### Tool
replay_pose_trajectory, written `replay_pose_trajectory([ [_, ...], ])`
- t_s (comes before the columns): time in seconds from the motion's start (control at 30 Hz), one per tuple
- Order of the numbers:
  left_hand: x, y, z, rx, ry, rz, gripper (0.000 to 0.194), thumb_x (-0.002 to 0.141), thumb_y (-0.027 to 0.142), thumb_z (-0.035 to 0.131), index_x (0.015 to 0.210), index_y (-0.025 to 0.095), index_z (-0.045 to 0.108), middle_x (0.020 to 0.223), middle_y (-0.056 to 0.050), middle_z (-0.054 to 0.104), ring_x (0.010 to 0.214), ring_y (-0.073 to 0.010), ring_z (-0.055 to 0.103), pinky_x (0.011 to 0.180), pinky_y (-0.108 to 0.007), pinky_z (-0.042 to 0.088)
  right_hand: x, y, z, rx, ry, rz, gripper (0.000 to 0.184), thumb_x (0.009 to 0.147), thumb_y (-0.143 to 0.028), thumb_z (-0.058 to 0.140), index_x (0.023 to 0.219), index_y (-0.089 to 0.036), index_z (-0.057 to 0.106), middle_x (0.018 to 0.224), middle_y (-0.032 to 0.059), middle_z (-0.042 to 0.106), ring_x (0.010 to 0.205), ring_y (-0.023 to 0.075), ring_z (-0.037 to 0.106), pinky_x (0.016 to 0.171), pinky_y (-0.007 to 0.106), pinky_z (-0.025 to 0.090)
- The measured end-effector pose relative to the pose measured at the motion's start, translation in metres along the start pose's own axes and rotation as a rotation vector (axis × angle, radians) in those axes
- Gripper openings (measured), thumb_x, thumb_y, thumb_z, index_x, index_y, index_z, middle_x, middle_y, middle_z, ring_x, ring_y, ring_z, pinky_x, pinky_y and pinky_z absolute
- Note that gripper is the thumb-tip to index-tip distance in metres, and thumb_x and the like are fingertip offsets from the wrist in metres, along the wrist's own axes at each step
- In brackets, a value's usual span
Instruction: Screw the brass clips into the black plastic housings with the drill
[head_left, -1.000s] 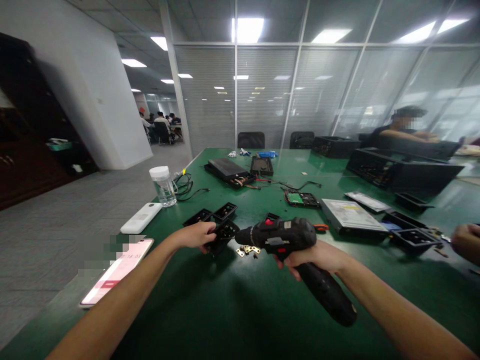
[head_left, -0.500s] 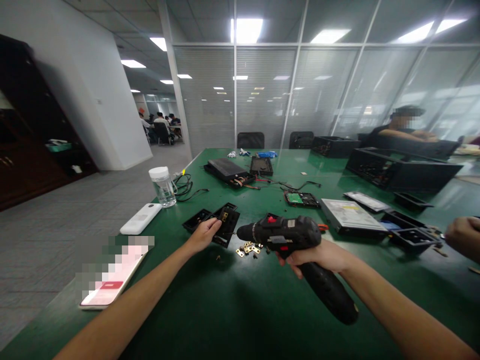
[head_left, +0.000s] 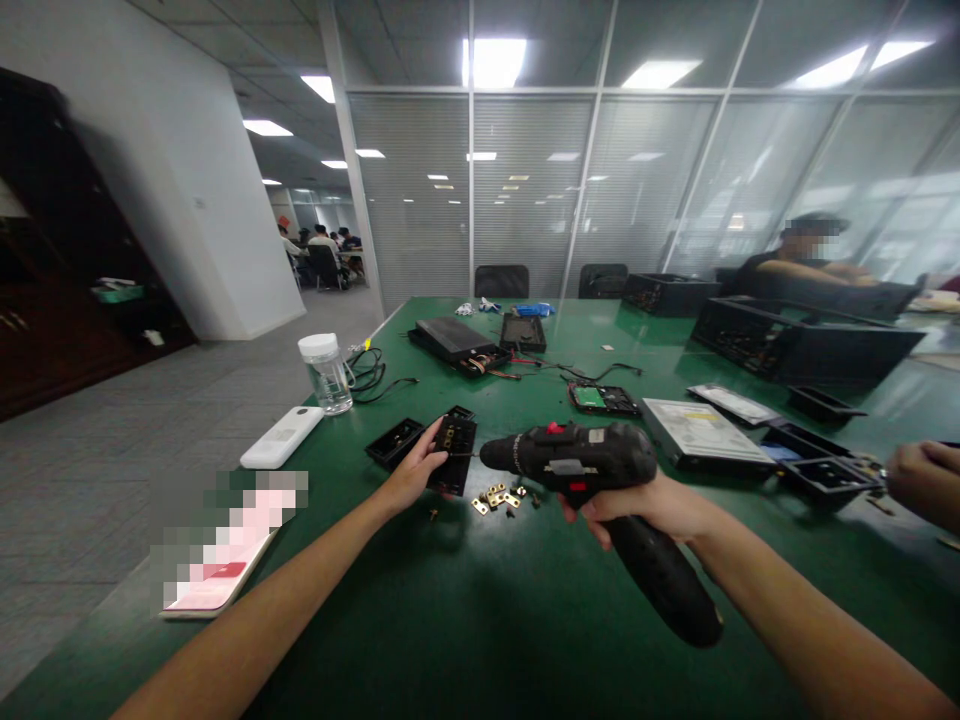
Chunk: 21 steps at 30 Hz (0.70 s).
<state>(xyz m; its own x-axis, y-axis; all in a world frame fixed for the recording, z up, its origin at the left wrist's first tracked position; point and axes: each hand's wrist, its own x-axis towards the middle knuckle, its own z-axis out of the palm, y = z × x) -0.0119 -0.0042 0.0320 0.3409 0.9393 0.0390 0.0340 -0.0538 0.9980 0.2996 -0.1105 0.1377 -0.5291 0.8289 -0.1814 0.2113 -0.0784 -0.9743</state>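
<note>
"Where is the black plastic piece [head_left: 459, 468] in the grip?"

"At the left hand [head_left: 411, 477]. The hand pinches its left edge, with the thumb at the near side; most of the piece sticks out to the right of the hand, above the green table [head_left: 480, 620]. I can't tell whether its lower edge touches the tabletop."

"And the right hand [head_left: 646, 503]?"

"Wrapped around the handle of the power drill [head_left: 581, 455]. The drill's body lies above that hand, nose pointing left at the piece. A thin bit reaches toward it, but I can't tell whether the tip makes contact."

"What does the piece look like?"

"Dark and flat-faced, tilted, with a few small brass-coloured fittings in a row on its upper part. Finer detail is too small to read."

"The drill?"

"Black, with a red switch on top, another red spot near the grip and a pale label on its side."

"Anything close by?"

"An open black tray [head_left: 390, 443] just behind the left hand, and a loose cluster of brass plates [head_left: 496, 497] on the table, below the drill's nose."
</note>
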Motion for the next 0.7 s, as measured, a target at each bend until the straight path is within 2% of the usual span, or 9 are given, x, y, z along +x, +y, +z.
replay_pose_trajectory([
  [0.1,0.002,-0.005,0.001,-0.067,0.035,0.087,0.087,0.074,0.034,0.062,0.152,0.020,0.025,0.118,-0.009,0.062,0.093,-0.0229,0.063,0.080,-0.036,0.050,0.001,0.003,-0.001,-0.004,-0.043,-0.020,0.014,0.073,-0.033,0.066,0.082,-0.022,0.068,0.075,0.0056,0.063,0.059,0.0142,0.056,0.059,0.030,0.045],
  [0.2,0.004,-0.008,-0.001,-0.064,0.053,0.147,0.076,0.070,0.031,0.063,0.141,0.016,0.038,0.111,-0.008,0.062,0.099,-0.0235,0.061,0.086,-0.035,0.048,-0.001,0.003,-0.001,-0.014,-0.075,-0.017,0.011,0.077,-0.030,0.063,0.084,-0.024,0.069,0.077,0.0060,0.064,0.061,0.0139,0.056,0.061,0.032,0.043],
  [0.33,0.003,-0.006,-0.004,0.091,0.073,0.209,0.058,0.070,0.026,0.060,0.126,0.016,0.047,0.102,-0.005,0.061,0.091,-0.0202,0.060,0.082,-0.032,0.049,-0.004,0.000,0.000,-0.009,-0.078,-0.003,0.010,0.078,-0.029,0.063,0.084,-0.026,0.070,0.084,0.0066,0.065,0.062,0.0129,0.056,0.063,0.033,0.043],
  [0.47,0.003,0.000,-0.007,0.314,0.112,0.255,0.053,0.074,0.026,0.057,0.125,0.013,0.049,0.111,-0.008,0.060,0.089,-0.0190,0.061,0.082,-0.032,0.049,-0.007,-0.006,-0.001,0.014,-0.070,-0.001,0.008,0.076,-0.028,0.064,0.081,-0.026,0.070,0.087,0.0063,0.065,0.062,0.0124,0.056,0.062,0.033,0.044],
  [0.57,0.005,0.008,-0.011,0.451,0.064,0.213,0.057,0.077,0.029,0.057,0.131,0.011,0.051,0.120,-0.012,0.062,0.097,-0.0219,0.062,0.087,-0.034,0.049,-0.011,-0.009,-0.005,0.018,-0.068,0.003,0.008,0.075,-0.029,0.065,0.080,-0.026,0.071,0.089,0.0067,0.065,0.062,0.0122,0.056,0.062,0.032,0.045],
  [0.7,0.005,0.024,-0.018,0.589,-0.144,0.121,0.051,0.083,0.029,0.054,0.130,0.012,0.059,0.130,-0.012,0.063,0.111,-0.0238,0.061,0.098,-0.034,0.045,-0.020,-0.003,-0.011,0.044,-0.042,0.008,0.011,0.075,-0.030,0.067,0.084,-0.027,0.073,0.091,0.0079,0.065,0.062,0.0127,0.057,0.061,0.033,0.047],
])
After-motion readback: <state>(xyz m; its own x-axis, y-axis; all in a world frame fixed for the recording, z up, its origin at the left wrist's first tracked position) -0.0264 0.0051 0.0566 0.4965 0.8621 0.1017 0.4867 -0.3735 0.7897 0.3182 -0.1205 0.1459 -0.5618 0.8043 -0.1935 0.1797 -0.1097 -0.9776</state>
